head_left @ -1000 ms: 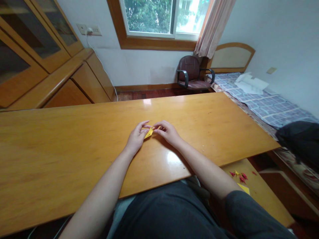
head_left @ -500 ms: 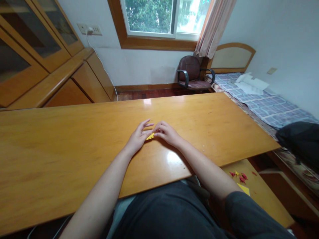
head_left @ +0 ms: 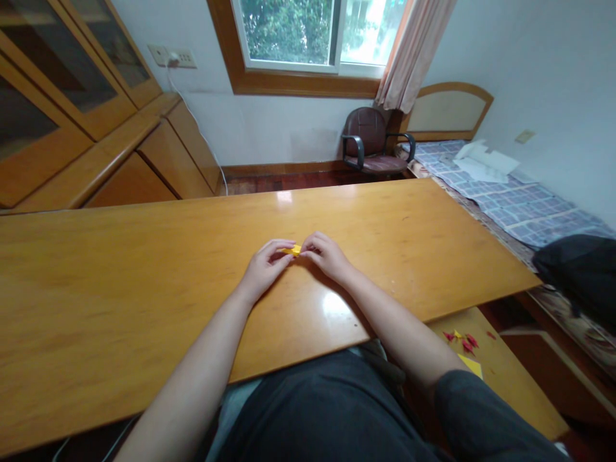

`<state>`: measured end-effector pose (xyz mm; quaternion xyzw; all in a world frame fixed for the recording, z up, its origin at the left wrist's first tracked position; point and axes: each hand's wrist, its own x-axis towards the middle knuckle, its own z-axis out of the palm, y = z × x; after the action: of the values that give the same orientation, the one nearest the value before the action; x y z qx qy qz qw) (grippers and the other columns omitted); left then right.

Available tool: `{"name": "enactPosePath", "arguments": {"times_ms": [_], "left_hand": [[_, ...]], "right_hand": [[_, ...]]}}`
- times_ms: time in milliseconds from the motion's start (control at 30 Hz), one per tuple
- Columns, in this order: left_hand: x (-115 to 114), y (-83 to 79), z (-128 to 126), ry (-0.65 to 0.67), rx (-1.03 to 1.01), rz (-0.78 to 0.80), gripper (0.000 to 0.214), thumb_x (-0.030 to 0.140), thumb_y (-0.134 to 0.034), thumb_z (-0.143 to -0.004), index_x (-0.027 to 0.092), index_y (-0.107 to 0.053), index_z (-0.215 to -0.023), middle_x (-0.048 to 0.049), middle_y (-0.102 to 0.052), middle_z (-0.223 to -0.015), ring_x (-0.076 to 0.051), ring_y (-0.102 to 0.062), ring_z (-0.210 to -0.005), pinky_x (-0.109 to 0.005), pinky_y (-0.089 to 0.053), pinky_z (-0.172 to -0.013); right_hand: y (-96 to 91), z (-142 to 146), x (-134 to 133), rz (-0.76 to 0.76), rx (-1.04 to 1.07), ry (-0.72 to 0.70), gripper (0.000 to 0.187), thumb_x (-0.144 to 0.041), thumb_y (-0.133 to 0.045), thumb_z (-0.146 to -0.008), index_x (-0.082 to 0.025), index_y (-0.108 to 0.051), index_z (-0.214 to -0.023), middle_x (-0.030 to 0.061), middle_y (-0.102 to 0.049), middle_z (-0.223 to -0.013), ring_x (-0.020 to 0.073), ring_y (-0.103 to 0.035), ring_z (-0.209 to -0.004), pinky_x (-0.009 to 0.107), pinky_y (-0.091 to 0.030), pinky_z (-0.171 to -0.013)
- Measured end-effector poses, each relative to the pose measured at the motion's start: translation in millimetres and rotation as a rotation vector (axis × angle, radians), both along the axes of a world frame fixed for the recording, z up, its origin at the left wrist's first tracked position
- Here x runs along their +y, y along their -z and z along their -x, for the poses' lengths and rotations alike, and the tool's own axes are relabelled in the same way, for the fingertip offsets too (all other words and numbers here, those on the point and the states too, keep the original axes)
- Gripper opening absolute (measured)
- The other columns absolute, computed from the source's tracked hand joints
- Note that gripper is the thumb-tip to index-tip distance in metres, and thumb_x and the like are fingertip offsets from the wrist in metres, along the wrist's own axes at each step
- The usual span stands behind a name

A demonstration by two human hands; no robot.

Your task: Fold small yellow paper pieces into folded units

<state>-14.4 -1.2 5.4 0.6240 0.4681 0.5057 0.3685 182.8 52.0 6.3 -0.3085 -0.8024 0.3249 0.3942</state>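
A small folded piece of yellow paper (head_left: 294, 249) lies at the middle of the long wooden table (head_left: 144, 269), pinched between both hands. My left hand (head_left: 264, 267) rests on the tabletop with its fingers curled onto the paper's left end. My right hand (head_left: 327, 256) meets it from the right, fingertips closed on the other end. Most of the paper is hidden under the fingers.
A lower wooden surface at the right holds small red and yellow folded paper pieces (head_left: 461, 340) and a yellow sheet (head_left: 470, 365). Wooden cabinets (head_left: 86, 122) stand at the left. Behind the table are an armchair (head_left: 373, 144) and a bed (head_left: 510, 199) with a dark bag (head_left: 577, 269).
The yellow paper showed as a longer slanted strip between the hands; now only a small bit shows, farther up. Both hands' fingers have closed in over it.
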Motion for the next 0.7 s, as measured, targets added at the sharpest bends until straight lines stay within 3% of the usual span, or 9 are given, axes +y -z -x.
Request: {"name": "enactPosePath", "arguments": {"times_ms": [233, 400, 700], "left_hand": [[2.8, 4.9, 2.4, -0.043, 0.045, -0.01, 0.026, 0.038, -0.068, -0.082, 0.02, -0.068, -0.101, -0.0098, -0.068, -0.117, -0.021, -0.067, -0.102, -0.04, -0.053, -0.095], [3.5, 7.9, 3.6, -0.046, 0.144, -0.01, 0.027, 0.042, -0.068, -0.082, 0.02, -0.069, -0.097, -0.0074, -0.073, -0.1, -0.021, -0.069, -0.091, -0.038, -0.054, -0.089], [-0.4, 1.5, 4.2, -0.057, 0.33, -0.026, 0.029, 0.045, -0.065, -0.083, 0.021, -0.07, -0.099, -0.0057, -0.075, -0.097, -0.02, -0.07, -0.086, -0.033, -0.055, -0.083]], "right_hand": [[-4.8, -1.6, -3.3, -0.051, -0.042, -0.034, 0.006, -0.017, -0.06, -0.089, -0.019, -0.065, -0.085, 0.0029, -0.058, -0.088, 0.0155, -0.056, -0.085, 0.027, -0.046, -0.08], [-4.2, -2.3, -5.0, -0.098, -0.086, -0.059, 0.007, -0.022, -0.059, -0.09, -0.019, -0.065, -0.087, 0.0036, -0.058, -0.09, 0.0153, -0.057, -0.087, 0.026, -0.046, -0.08], [-5.2, 0.6, -8.3, -0.109, -0.11, -0.049, 0.013, -0.029, -0.059, -0.092, -0.018, -0.066, -0.089, 0.0038, -0.058, -0.09, 0.015, -0.057, -0.086, 0.026, -0.046, -0.08]]}}
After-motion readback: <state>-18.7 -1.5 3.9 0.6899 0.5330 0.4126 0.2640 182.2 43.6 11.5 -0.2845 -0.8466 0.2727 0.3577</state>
